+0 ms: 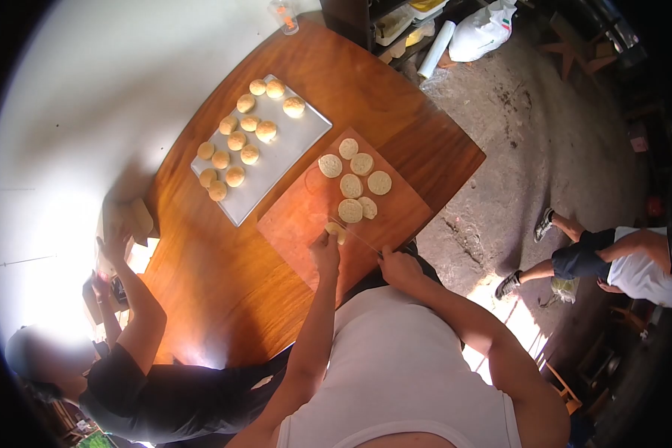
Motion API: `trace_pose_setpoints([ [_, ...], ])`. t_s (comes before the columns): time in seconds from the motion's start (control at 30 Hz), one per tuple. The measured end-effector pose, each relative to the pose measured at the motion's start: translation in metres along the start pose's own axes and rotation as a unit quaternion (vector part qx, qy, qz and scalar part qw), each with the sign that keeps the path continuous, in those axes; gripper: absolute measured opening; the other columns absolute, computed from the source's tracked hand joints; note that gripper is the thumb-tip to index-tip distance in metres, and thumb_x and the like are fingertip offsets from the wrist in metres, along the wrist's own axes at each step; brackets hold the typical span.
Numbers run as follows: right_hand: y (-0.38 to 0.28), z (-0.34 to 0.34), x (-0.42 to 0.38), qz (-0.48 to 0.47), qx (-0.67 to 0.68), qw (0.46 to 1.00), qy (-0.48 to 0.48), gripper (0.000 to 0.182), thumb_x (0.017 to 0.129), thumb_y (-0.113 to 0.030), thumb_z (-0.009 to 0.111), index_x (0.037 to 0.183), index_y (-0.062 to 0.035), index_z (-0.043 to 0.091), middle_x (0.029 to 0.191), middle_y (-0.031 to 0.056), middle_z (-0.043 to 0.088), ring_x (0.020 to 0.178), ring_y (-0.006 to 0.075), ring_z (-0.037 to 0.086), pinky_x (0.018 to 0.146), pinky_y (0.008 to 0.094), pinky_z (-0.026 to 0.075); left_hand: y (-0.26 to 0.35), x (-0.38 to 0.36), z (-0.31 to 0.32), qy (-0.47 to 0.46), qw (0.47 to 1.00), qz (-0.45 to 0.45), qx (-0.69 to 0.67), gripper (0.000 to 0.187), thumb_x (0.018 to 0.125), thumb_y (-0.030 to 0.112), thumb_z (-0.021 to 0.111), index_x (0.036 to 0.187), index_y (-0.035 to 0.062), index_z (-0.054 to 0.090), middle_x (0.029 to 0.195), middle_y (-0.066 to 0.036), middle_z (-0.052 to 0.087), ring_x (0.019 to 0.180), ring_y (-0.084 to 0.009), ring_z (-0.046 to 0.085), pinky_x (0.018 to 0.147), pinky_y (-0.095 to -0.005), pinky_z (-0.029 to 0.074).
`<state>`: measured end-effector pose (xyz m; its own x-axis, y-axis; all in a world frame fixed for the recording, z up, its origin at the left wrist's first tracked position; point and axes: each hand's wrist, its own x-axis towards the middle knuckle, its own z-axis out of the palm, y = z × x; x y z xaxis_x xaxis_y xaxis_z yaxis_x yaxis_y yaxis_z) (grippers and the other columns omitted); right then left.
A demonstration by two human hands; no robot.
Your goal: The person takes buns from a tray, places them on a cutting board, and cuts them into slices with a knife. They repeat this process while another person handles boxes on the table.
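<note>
Over the near part of a reddish-brown board (291, 216), my left hand (324, 252) is closed on a small bread roll (336, 231). To its right, my right hand (400, 267) grips the dark handle of a knife, whose thin blade (360, 237) reaches to the roll. Just beyond my hands, several round bread halves (350, 210) lie on the board with their pale cut faces up. A metal tray (282, 149) at the back left holds several whole golden rolls (266, 131).
The wooden table (381, 89) carries the board and tray. A person in dark clothes (127, 388) stands at the left, arms raised near a cardboard box (138, 222). Another person (620, 261) is at the far right. A plastic cup (286, 21) stands at the table's far edge.
</note>
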<state>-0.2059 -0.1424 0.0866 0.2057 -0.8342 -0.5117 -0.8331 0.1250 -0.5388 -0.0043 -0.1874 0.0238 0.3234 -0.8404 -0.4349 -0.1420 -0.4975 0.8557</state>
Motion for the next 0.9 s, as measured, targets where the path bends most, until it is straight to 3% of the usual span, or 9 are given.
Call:
trace_pose_setpoints([
  [0.07, 0.000, 0.003, 0.002, 0.000, -0.002, 1.000, 0.003, 0.027, 0.097, -0.025, 0.054, 0.100, 0.0011, 0.050, 0.073, 0.0260, 0.067, 0.072, 0.0448, 0.068, 0.067, 0.0558, 0.054, -0.002, 0.000, 0.004, 0.010, 0.999, 0.009, -0.051, 0.037, 0.094, 0.016, 0.066, 0.120, -0.0104, 0.065, 0.095, -0.011, 0.072, 0.077, -0.0131, 0.063, 0.069, -0.0264, 0.050],
  [0.4, -0.015, -0.005, -0.009, -0.005, 0.033, 0.999, 0.038, 0.025, 0.098, -0.025, 0.054, 0.098, -0.0005, 0.050, 0.070, 0.0263, 0.066, 0.070, 0.0465, 0.067, 0.064, 0.0574, 0.053, -0.008, 0.007, 0.008, 0.040, 0.999, 0.004, -0.031, 0.037, 0.094, 0.016, 0.065, 0.119, -0.0107, 0.066, 0.091, -0.011, 0.071, 0.073, -0.0138, 0.064, 0.065, -0.0281, 0.052],
  [0.6, -0.014, -0.004, -0.003, -0.001, 0.020, 0.999, 0.028, 0.026, 0.098, -0.026, 0.054, 0.098, -0.0004, 0.050, 0.070, 0.0270, 0.066, 0.070, 0.0471, 0.067, 0.065, 0.0577, 0.053, 0.010, 0.004, 0.000, 0.033, 0.996, -0.021, 0.075, 0.035, 0.096, 0.020, 0.061, 0.114, -0.0089, 0.069, 0.086, -0.013, 0.071, 0.070, -0.0150, 0.064, 0.062, -0.0286, 0.052],
  [0.9, -0.019, -0.006, -0.011, -0.008, 0.054, 0.999, 0.006, 0.026, 0.099, -0.026, 0.053, 0.101, -0.0003, 0.047, 0.071, 0.0287, 0.065, 0.072, 0.0495, 0.066, 0.068, 0.0595, 0.052, 0.010, 0.007, 0.004, 0.021, 0.999, -0.046, 0.003, 0.034, 0.097, 0.019, 0.060, 0.112, -0.0098, 0.069, 0.090, -0.014, 0.071, 0.071, -0.0167, 0.066, 0.065, -0.0278, 0.055],
])
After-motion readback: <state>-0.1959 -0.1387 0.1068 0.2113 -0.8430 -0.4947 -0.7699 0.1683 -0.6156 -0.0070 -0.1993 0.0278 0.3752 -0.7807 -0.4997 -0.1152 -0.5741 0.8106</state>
